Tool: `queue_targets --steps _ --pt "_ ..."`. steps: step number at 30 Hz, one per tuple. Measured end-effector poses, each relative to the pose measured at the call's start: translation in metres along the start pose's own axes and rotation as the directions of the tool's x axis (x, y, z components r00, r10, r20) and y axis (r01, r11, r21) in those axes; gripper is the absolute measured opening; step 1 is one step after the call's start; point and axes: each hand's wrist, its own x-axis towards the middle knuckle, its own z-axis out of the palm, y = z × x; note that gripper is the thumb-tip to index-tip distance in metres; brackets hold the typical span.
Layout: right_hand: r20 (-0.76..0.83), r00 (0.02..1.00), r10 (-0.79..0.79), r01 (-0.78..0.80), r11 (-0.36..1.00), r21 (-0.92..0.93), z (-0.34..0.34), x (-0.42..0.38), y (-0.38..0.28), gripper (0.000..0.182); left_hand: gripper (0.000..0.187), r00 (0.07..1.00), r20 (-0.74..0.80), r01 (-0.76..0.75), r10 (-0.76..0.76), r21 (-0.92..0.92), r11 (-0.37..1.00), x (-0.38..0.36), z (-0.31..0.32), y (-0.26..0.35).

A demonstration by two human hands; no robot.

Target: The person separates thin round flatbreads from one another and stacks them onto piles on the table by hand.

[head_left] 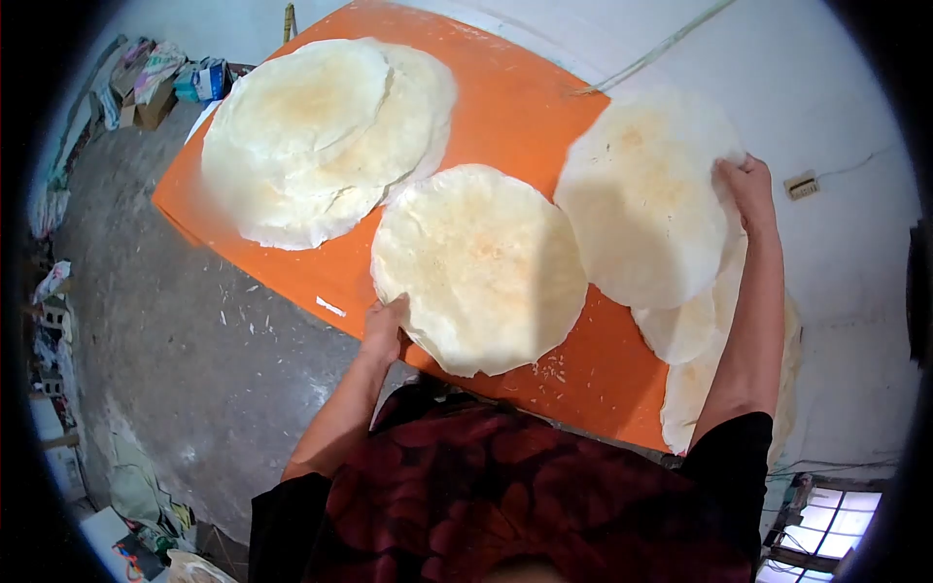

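Two large, round, thin flatbreads are in my hands over an orange table (pixel 496 58). My left hand (pixel 386 328) pinches the near left edge of the middle flatbread (pixel 481 272), which has pale brown patches. With my right hand (pixel 746 187) I grip the right edge of another flatbread (pixel 646 194), raised and casting a shadow. Its left edge meets the middle one in this view. Beneath it and my right forearm, a pile of flatbreads (pixel 685 389) is partly hidden at the table's right end. A stack of flatbreads (pixel 301 126) lies at the far left.
White crumbs (pixel 549 374) and a white scrap (pixel 330 307) lie by the table's near edge. Cardboard boxes and bags (pixel 151 87) stand on the grey floor (pixel 194 321) at the left. A white wall (pixel 826 87) with an outlet (pixel 802 185) borders the right side.
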Motion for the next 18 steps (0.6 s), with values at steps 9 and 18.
queue_targets --steps 9,18 --pt "0.272 0.82 -0.503 0.551 0.57 -0.609 0.144 -0.12 -0.038 0.009 0.039 0.879 0.474 0.097 -0.051 -0.073 0.993 -0.02 -0.016 0.013" --pt "0.493 0.776 -0.393 0.53 0.83 -0.172 0.261 -0.238 -0.024 0.007 0.04 0.838 0.543 0.097 -0.054 -0.05 0.994 -0.025 -0.008 0.025"
